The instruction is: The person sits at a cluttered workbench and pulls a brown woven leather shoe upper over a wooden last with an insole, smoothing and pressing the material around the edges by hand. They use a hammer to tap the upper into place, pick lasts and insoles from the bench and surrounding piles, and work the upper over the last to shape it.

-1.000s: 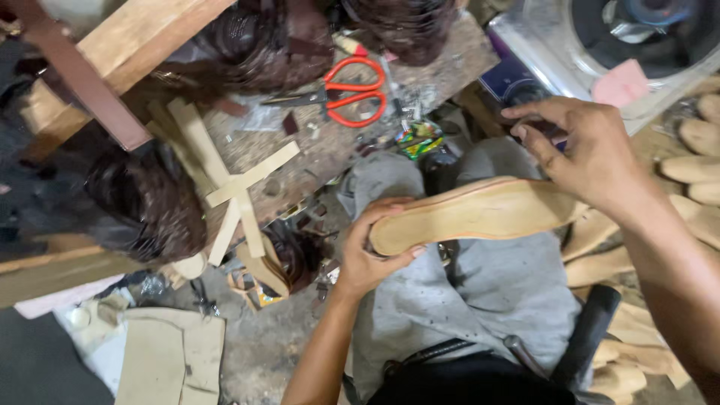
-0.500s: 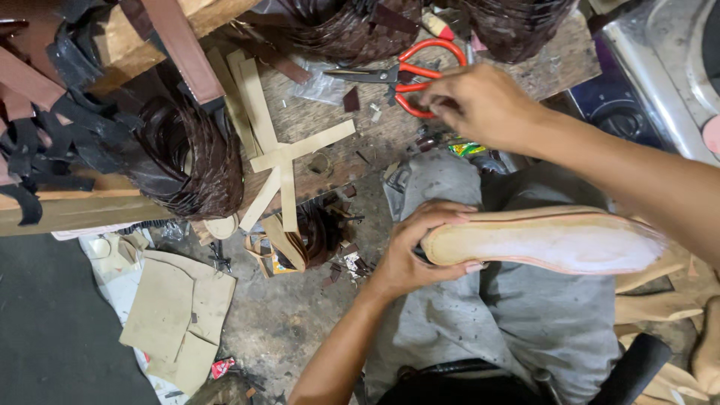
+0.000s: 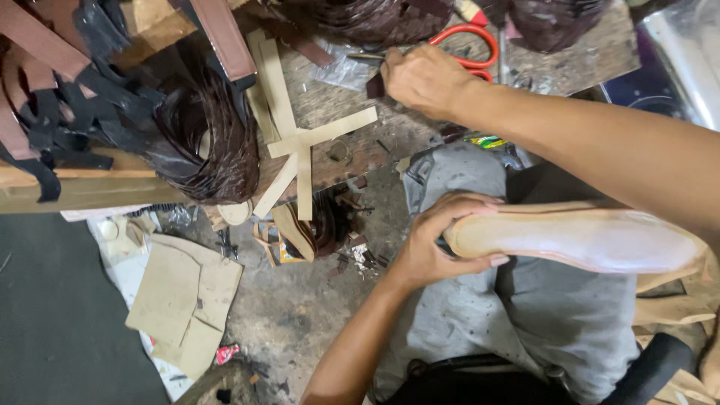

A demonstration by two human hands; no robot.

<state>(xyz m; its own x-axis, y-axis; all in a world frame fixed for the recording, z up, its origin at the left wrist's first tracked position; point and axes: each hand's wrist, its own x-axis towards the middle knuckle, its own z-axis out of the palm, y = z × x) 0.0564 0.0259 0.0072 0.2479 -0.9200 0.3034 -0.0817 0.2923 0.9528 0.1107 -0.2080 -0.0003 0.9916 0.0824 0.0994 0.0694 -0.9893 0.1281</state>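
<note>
Tan sole [image 3: 577, 240] in left hand [image 3: 435, 244], fingers [image 3: 469, 201] curled

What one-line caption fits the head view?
Left hand grips a tan shoe sole over the lap; right hand reaches beside red-handled scissors on the workbench.

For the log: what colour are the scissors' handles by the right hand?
Red-orange handles on the scissors, seen in the head view.

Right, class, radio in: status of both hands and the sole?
Left hand grips tan leather shoe sole on lap. Right hand pinches small dark scrap, beside red-handled scissors.
</note>
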